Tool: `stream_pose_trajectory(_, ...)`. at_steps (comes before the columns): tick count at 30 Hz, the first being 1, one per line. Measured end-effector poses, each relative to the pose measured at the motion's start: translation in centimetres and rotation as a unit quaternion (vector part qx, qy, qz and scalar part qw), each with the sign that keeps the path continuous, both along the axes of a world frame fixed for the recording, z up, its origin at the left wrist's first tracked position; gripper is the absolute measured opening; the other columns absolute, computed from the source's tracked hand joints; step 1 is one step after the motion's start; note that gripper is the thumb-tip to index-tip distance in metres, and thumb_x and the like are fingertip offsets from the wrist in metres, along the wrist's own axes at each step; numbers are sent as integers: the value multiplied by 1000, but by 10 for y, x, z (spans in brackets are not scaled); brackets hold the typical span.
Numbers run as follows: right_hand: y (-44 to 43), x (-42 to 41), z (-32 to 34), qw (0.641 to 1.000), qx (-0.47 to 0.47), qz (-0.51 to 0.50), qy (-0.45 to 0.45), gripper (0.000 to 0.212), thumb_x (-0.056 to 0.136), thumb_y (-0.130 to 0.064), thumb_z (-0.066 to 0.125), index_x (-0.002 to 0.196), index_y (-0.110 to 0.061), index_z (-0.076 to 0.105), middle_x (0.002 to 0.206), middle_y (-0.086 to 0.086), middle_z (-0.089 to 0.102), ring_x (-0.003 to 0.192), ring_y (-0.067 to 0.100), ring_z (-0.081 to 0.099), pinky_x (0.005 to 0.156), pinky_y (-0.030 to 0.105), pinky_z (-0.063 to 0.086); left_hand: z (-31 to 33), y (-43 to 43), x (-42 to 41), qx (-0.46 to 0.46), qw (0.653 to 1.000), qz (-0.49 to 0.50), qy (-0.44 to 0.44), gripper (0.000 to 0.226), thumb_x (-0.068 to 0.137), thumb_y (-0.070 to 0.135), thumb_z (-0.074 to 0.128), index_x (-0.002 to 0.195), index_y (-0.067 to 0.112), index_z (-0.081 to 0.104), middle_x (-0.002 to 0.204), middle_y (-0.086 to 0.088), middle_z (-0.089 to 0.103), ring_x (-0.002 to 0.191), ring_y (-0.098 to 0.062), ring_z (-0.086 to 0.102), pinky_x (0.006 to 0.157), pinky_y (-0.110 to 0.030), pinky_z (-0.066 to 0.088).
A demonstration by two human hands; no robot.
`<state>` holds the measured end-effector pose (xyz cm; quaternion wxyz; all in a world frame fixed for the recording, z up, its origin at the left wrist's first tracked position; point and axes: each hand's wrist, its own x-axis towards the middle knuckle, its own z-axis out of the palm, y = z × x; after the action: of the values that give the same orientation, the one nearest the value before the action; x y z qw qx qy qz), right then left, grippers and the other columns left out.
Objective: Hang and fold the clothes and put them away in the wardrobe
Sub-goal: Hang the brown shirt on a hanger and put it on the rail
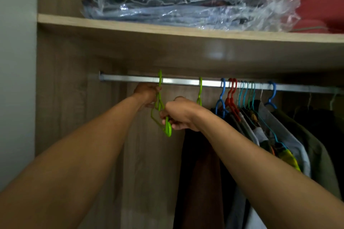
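Inside the wardrobe a metal rail [182, 82] runs left to right under a shelf. A bare green hanger [159, 87] hooks over the rail at its left part. My left hand [147, 95] grips that hanger just below the hook. My right hand [178, 115] holds the lower part of a green hanger [167, 128], fingers curled round it. A second green hook [200, 89] hangs just to the right, its lower part hidden behind my right hand. Clothes on coloured hangers [260, 126] fill the rail's right half.
The wooden shelf [130, 26] above carries a clear plastic bag of dark folded clothes [176, 2] and red folded fabric [320, 3]. The wardrobe's left wall [61, 98] stands close to my left arm. Dark garments [201, 173] hang below my right forearm.
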<state>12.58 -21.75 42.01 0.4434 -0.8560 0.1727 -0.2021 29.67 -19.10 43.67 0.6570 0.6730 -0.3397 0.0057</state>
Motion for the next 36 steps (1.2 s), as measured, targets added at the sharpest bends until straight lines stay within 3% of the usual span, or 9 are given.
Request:
stream_pose_trajectory(5,4,-10,13,1000,-11,-5,-4,16,95,-4,53,81,-7,61,67,5,62,48,10,50,45,17,47,18,-1,-12,-62,998,-15,26,23,95,0,60,76,12,67,84,-14,64,60,-20,57,38,-22,51)
stream_pose_trajectory(10,-1,-27,7,1000,-10,-7,3,18,97,-7,53,80,-9,61,64,4,62,39,6,49,42,16,44,13,2,-21,-5,1000,5,3,15,98,12,62,84,16,67,81,-4,65,67,-14,61,40,-21,50)
stream_pose_trajectory(14,-6,-51,1,998,-50,-24,28,20,96,-11,53,78,-11,62,62,1,62,45,10,46,43,17,38,0,14,-32,48,998,8,-28,27,101,9,47,87,22,65,82,0,61,66,-10,54,57,-24,46)
stream_pose_trajectory(19,-13,-110,0,995,-75,-21,55,17,98,-17,52,93,-12,67,63,-3,61,57,11,43,49,22,33,-20,39,-61,123,985,27,-114,28,92,-13,55,104,12,60,78,-1,56,48,8,55,44,-4,38)
stream_pose_trajectory(25,-23,-193,-3,990,-111,-11,84,21,97,-19,52,86,-14,69,65,-4,61,55,13,42,50,26,28,-45,70,-116,203,970,34,-130,15,88,-1,71,99,7,65,76,1,57,74,-11,52,53,-2,36)
stream_pose_trajectory(27,-25,-220,-7,986,-129,-10,101,21,96,-18,52,86,-13,70,67,-2,64,54,13,42,49,25,29,-51,78,-142,201,969,36,-137,17,90,1,69,84,13,59,72,2,54,69,-9,49,50,-2,35)
stream_pose_trajectory(31,-25,-272,-11,963,-211,-47,162,25,95,-18,53,80,-14,73,61,-7,69,60,16,43,48,24,32,-60,96,-197,185,969,41,-157,21,92,2,68,81,15,56,66,1,51,44,3,46,49,-5,36)
stream_pose_trajectory(34,-25,-302,-16,948,-249,-63,191,25,96,-18,53,88,-11,75,72,-5,76,72,18,56,56,26,42,-63,110,-236,190,962,57,-186,16,90,8,72,83,15,60,61,3,47,59,-10,40,57,-20,37)
stream_pose_trajectory(36,-21,-320,-20,947,-260,-66,177,24,97,-17,54,98,-5,74,85,2,77,77,18,63,57,27,44,-64,122,-262,186,960,68,-197,9,90,12,73,90,13,64,57,9,49,60,-10,39,54,-19,35)
